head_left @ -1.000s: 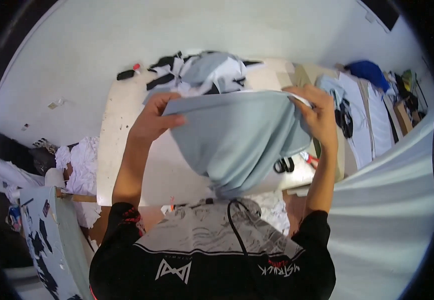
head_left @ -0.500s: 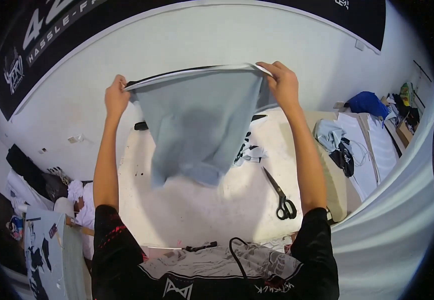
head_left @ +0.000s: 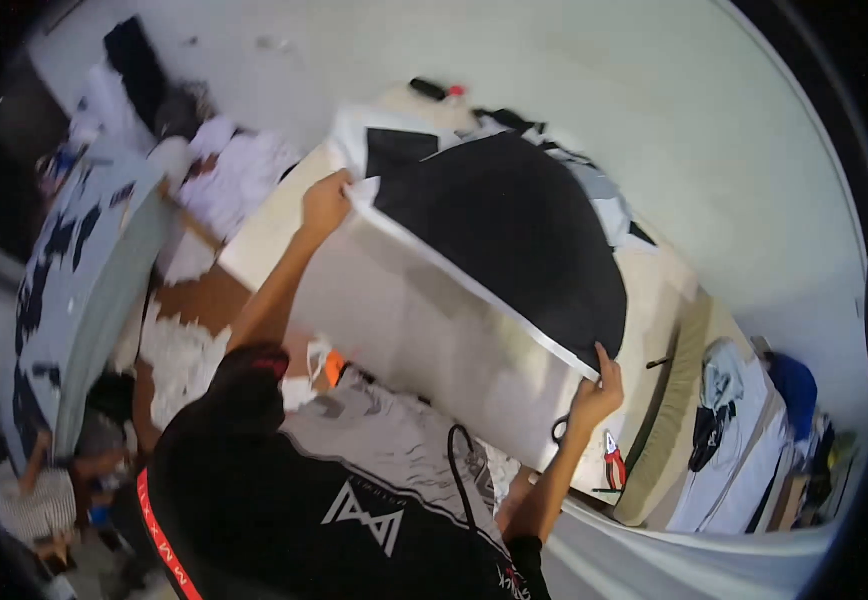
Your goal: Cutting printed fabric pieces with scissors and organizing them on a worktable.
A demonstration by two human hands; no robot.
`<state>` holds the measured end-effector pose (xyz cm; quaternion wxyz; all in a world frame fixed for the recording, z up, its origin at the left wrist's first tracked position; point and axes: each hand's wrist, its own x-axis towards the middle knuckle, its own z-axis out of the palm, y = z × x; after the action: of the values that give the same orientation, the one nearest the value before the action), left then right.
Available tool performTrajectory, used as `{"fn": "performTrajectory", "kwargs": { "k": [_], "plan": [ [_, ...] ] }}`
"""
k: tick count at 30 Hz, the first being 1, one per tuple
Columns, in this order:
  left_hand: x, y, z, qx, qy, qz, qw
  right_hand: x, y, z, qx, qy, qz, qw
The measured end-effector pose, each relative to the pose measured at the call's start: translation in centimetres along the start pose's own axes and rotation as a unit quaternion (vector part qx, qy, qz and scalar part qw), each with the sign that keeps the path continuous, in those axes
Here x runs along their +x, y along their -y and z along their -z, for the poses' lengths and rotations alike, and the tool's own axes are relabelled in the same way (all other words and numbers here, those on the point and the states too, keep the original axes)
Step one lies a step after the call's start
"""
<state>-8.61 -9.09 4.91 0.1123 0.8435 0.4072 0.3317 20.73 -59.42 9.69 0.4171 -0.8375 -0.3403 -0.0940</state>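
Note:
A large black fabric piece (head_left: 519,215) with a white strip along its near edge spreads slantwise over the pale table (head_left: 384,290). My left hand (head_left: 326,205) pinches the near-left corner, where a white flap sticks up. At the near-right end, my right hand (head_left: 597,393) grips the same edge between thumb and fingers. White and light grey-blue material shows past the far side of the black area. Close to my right hand lie a black scissor handle (head_left: 560,430), partly hidden by my forearm, and a red-handled tool (head_left: 613,468).
A dark object (head_left: 428,89) and something with a red top (head_left: 456,91) stand at the table's far edge. Right of the table are a beige padded board (head_left: 666,410) and grey cloth (head_left: 722,375). White fabric heaps (head_left: 239,175) lie left. Another person (head_left: 34,500) is at lower left.
The fabric has come down from in front of the wall to over the table, its black face now showing instead of grey-blue. My right hand is lower and nearer; the view has turned.

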Motion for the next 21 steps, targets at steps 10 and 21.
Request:
{"fn": "performTrajectory", "kwargs": {
  "k": [10,21],
  "plan": [
    [-11.1,8.6,-1.9,0.124,0.034,0.108,0.986,-10.4,-7.4,-9.2,-0.081,0.094,-0.004,0.992],
    [-12.8,9.8,-8.2,0.206,0.111,0.05,0.971,-13.0,-8.2,-11.0,-0.164,0.052,-0.014,0.985]
  ]
}}
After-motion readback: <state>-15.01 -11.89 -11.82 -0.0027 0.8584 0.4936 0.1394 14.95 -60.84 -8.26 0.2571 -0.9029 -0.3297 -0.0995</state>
